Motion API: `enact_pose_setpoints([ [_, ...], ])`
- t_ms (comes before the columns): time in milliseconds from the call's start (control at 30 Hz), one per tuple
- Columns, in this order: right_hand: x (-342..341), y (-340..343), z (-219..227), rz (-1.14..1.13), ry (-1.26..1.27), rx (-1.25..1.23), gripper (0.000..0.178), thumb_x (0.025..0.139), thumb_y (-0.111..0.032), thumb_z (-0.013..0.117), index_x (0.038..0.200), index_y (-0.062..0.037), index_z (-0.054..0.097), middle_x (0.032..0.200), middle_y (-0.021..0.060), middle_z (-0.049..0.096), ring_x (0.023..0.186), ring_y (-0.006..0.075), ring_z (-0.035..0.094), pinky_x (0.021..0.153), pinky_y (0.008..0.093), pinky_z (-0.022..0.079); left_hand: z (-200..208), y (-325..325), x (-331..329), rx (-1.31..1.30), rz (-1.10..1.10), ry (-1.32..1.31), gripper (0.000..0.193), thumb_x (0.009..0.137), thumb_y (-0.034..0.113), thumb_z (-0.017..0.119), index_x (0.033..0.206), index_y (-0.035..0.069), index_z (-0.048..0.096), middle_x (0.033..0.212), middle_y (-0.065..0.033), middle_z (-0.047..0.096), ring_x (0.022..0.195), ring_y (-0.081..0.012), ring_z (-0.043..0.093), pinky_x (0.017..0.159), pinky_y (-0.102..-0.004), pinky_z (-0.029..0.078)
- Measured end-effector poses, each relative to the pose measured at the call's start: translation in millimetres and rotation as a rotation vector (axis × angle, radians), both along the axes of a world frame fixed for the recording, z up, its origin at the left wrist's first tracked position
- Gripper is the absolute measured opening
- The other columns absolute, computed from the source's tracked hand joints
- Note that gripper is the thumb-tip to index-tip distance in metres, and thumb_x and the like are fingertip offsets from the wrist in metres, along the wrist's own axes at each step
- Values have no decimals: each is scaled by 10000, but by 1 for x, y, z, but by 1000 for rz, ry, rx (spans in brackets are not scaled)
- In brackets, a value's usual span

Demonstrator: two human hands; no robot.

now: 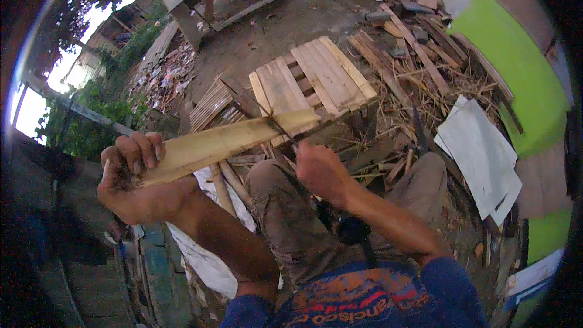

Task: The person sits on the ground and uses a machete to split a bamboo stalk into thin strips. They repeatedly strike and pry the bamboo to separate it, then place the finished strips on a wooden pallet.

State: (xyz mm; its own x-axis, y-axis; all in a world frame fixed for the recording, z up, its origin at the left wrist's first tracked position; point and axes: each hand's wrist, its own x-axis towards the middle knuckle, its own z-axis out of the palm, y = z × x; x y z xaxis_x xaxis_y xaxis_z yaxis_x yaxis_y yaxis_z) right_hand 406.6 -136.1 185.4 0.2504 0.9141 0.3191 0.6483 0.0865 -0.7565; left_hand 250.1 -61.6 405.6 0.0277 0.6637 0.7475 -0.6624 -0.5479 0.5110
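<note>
The left hand (130, 173) clenches one end of a split bamboo slat (231, 141), which runs out toward two o'clock. The right hand (319, 170) grips a knife (280, 129) at eleven o'clock, blade on the slat's far end, before a wooden pallet (313, 79)

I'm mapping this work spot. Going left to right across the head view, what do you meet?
Left hand → bamboo slat → right hand → white sheets → green board.
</note>
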Motion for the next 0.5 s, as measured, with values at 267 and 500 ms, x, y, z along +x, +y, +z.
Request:
enact_pose_setpoints([
  [267,8,8,-8,22,-184,-49,186,858,-162,591,893,18,560,807,232,604,743,360,665,615,470,539,3,2,-2,-7,-54,-10,194,870,263,454,756,106,438,632,-11,338,558,-133,340,568,-294,322],
  [500,20,10,-18,2,-92,-112,184,865,-167,586,871,14,553,872,253,630,799,412,654,659,496,531,-1,6,-10,-19,-85,9,186,859,260,468,757,105,456,629,-10,342,558,-136,339,565,-303,327],
])
